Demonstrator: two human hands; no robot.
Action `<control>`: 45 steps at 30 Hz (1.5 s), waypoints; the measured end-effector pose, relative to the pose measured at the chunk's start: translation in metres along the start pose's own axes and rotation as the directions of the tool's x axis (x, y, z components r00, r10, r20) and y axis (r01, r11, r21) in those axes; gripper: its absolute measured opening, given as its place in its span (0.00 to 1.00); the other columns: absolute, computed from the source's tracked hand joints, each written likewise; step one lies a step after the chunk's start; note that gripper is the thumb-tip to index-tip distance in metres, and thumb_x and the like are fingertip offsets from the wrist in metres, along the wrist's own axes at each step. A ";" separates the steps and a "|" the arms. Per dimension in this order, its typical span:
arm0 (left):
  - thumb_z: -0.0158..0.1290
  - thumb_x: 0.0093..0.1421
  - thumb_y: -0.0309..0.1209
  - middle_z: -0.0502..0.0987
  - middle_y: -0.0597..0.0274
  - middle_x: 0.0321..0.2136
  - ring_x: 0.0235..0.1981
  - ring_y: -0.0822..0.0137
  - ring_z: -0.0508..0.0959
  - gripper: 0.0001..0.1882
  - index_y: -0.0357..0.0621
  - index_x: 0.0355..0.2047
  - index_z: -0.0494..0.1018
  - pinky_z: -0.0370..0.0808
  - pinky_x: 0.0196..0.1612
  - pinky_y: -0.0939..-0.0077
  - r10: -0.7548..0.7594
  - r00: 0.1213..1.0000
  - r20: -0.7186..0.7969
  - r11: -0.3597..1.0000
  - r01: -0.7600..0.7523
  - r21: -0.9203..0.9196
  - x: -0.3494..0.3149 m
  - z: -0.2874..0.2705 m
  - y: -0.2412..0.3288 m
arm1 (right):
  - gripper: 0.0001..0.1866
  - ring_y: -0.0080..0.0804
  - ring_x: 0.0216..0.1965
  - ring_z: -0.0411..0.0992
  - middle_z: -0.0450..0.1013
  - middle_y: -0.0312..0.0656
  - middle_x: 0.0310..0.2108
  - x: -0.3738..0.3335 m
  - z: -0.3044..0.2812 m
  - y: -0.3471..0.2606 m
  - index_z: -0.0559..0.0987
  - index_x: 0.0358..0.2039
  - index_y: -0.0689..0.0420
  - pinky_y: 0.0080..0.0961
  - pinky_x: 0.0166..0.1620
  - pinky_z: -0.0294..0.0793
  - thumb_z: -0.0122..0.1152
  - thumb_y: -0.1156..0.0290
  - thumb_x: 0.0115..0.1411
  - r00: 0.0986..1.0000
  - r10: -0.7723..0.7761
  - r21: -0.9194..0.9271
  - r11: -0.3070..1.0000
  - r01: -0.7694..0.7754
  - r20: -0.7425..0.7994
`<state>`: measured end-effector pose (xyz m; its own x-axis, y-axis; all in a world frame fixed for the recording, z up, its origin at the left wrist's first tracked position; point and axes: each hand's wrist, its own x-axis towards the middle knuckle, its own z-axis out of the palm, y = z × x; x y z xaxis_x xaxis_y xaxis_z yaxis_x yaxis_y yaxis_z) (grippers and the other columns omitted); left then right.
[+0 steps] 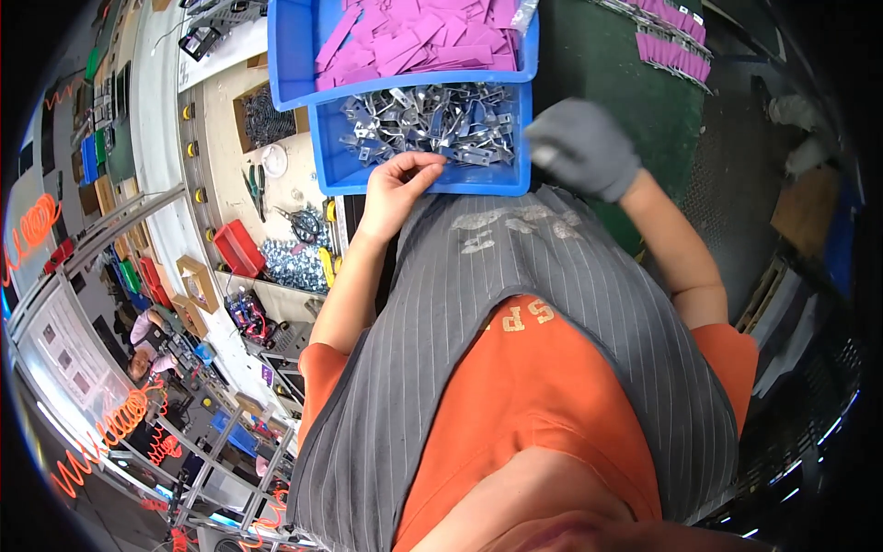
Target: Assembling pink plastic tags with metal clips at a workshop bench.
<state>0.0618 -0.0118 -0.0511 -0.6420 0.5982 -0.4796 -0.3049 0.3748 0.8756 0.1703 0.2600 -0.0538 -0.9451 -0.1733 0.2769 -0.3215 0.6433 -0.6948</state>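
Note:
My bare left hand (402, 184) is at the near edge of a blue bin (487, 182), thumb and index finger pinched together. Whatever may be between those fingertips is too small to make out. Loose bent metal brackets (432, 120) fill the bin just beyond them. My right hand (585, 149), in a grey glove, is beside the bin's right wall with its fingers curled in; what they hold, if anything, is hidden. Behind it, a second blue bin (291, 55) holds a heap of flat purple pieces (418, 39).
On the bench to the left are green-handled pliers (255, 191), a cardboard box of dark parts (267, 120), a red bin (239, 248) and a pile of small metal parts (292, 262). Rows of purple-tagged parts (673, 57) lie on a green surface at far right.

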 end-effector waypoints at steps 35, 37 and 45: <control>0.59 0.48 0.40 0.76 0.52 0.34 0.36 0.50 0.76 0.18 0.43 0.37 0.74 0.73 0.41 0.63 0.506 0.837 0.207 0.265 -0.379 0.887 0.127 -0.052 0.124 | 0.12 0.42 0.40 0.72 0.74 0.42 0.33 0.066 0.045 -0.035 0.77 0.37 0.53 0.34 0.42 0.71 0.56 0.70 0.50 0.873 0.366 -0.399 0.889 -0.226 0.322; 0.60 0.47 0.42 0.73 0.49 0.40 0.39 0.49 0.75 0.24 0.43 0.42 0.72 0.73 0.43 0.62 0.501 0.812 0.299 0.181 -0.436 0.882 0.124 -0.035 0.118 | 0.13 0.42 0.41 0.70 0.73 0.41 0.35 0.060 0.043 -0.032 0.75 0.39 0.52 0.34 0.43 0.69 0.55 0.70 0.51 0.879 0.364 -0.283 0.917 -0.281 0.307; 0.58 0.50 0.39 0.78 0.55 0.33 0.29 0.58 0.78 0.16 0.48 0.38 0.77 0.74 0.36 0.69 0.471 0.867 0.165 0.484 -0.410 0.773 0.128 -0.065 0.123 | 0.20 0.44 0.43 0.68 0.70 0.48 0.38 0.033 0.044 -0.025 0.71 0.49 0.54 0.35 0.48 0.66 0.48 0.74 0.54 0.951 0.301 0.247 0.918 -0.309 0.069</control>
<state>-0.1036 0.0649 -0.0007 -0.5836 0.8119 -0.0132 0.6594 0.4834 0.5758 0.1441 0.2054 -0.0563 -0.9997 -0.0223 0.0086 -0.0179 0.4599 -0.8878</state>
